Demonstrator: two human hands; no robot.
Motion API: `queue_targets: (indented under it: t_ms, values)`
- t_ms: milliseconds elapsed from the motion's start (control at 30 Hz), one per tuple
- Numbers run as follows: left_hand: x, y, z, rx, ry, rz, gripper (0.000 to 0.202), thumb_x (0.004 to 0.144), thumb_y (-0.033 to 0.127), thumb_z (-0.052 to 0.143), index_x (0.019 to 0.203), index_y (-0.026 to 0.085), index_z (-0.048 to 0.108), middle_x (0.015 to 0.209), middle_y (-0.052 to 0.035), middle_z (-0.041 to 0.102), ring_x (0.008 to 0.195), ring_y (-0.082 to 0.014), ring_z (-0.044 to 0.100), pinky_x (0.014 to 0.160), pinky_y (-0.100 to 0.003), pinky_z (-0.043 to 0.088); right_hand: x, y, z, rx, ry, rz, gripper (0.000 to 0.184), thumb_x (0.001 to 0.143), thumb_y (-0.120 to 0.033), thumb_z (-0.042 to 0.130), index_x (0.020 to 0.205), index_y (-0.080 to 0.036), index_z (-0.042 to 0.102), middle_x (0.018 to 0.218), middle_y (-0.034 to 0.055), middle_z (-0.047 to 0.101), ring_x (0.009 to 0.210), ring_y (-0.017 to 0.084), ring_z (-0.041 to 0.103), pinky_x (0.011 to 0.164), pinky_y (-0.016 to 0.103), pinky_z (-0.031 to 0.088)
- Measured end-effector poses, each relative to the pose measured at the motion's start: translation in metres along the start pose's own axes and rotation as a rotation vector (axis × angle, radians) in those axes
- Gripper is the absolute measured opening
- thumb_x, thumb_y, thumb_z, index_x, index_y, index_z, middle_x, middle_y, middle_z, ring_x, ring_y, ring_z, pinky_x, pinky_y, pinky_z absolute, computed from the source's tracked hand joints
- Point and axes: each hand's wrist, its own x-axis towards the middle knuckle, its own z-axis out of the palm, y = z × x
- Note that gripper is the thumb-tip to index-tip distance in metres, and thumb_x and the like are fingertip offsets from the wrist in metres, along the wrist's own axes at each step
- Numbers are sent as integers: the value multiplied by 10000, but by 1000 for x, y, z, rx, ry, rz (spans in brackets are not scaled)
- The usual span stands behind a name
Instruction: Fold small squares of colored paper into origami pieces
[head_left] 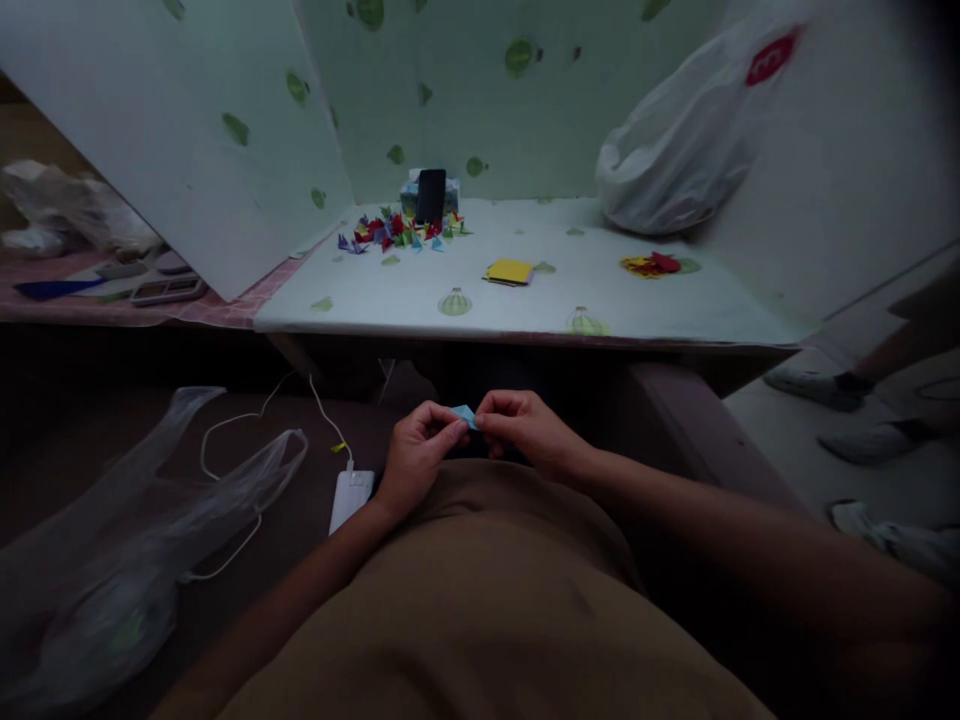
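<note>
A small piece of folded light-blue paper [464, 414] is held between my two hands, just above my lap and below the table's front edge. My left hand [424, 448] pinches its left side between thumb and fingers. On the other side, the thumb and forefinger of my right hand [525, 430] close on its right tip. Fingers cover part of the paper, so its full shape is hidden. On the table lie a stack of square paper with a yellow sheet on top [510, 271] and a pile of colourful folded paper cranes [394, 232].
A phone [430, 196] leans on a tissue box [409, 194] at the table's back. Red and yellow paper pieces [651, 263] lie below a hanging white plastic bag [675, 150]. Beside me are a cabled power bank [351, 500] and a clear plastic bag [112, 610]. Another person's feet [817, 388] show right.
</note>
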Motion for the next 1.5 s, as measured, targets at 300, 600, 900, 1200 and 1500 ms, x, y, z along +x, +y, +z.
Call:
queue_targets:
  t_ms: [300,600,900,1200,1500]
  values:
    - [0,3,1,49,31,-27,201,737,308,749,735,158,615,641,19,650,593,-114,609,585,-229,462,2,5,-4,-79,-24,5,125,760,-259,644,693,-160,606,513,-47,546,453,73,486,456,199,371]
    - [1,3,1,98,91,-11,219,727,324,744,704,157,604,613,15,639,563,-117,601,558,-230,457,2,2,-5,-82,-73,28,182,781,-326,659,743,-149,637,600,-24,600,499,80,540,514,216,420]
    - [0,3,2,115,143,5,201,726,307,742,710,151,617,624,14,639,569,-112,605,559,-226,467,3,4,-6,-86,-102,12,250,754,-378,716,778,-139,644,645,-12,616,530,89,559,530,225,428]
    - [0,1,3,87,121,12,193,732,304,744,735,156,620,645,15,642,584,-110,612,575,-229,491,3,5,-2,-124,-48,36,185,744,-308,704,706,-152,613,583,-20,602,484,83,541,484,208,414]
    - [1,0,-1,-14,86,-4,219,727,296,742,829,165,600,746,6,670,624,-115,646,633,-254,539,3,4,-3,-50,-51,38,198,734,-321,705,697,-156,602,572,-25,599,481,79,534,494,215,437]
